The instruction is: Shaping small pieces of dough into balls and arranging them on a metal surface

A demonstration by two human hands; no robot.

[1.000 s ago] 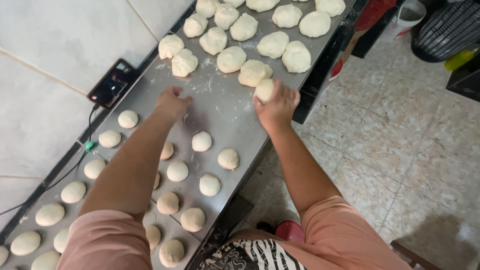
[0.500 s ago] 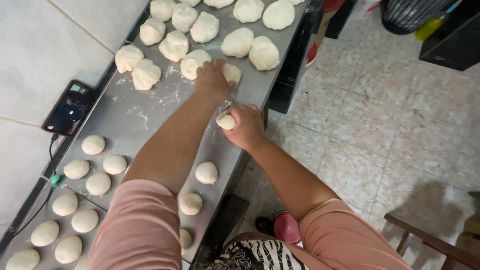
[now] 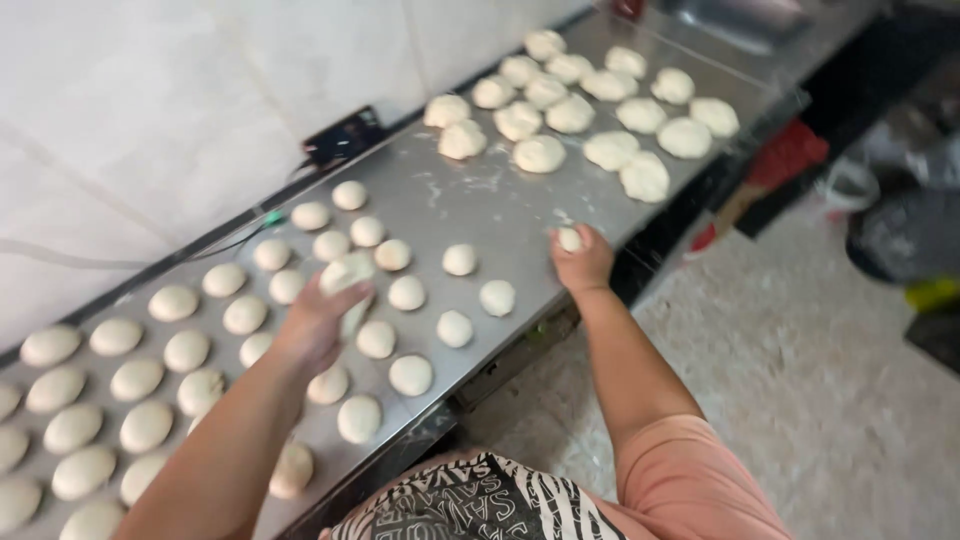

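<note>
- Your left hand (image 3: 318, 322) is lifted just above the steel worktop (image 3: 500, 205), with its grip clenched on a pale lump of dough (image 3: 345, 275) that pokes out past the fingertips.
- That dough lump hangs over the rows of small round dough balls (image 3: 375, 338), close to the middle of the worktop and near its back edge.
- Your right hand (image 3: 582, 262) is pressed down near the front edge of the worktop, with its grip curled around a small dough ball (image 3: 569, 239); only the top of that ball shows between the fingers.
- The 2 hands are well apart, with several shaped balls lying between them.
- The small round balls sit in loose rows across the left half of the worktop, not touching one another.
- At the far right end lies a cluster of larger, rougher dough pieces (image 3: 585, 115), some of them touching.
- A light dusting of flour (image 3: 480, 180) marks the bare steel between the cluster and the rows.
- A black device with a cable (image 3: 342, 137) rests against the white tiled wall (image 3: 150, 110) behind the worktop.
- A speckled floor (image 3: 800, 360) lies to your right.
</note>
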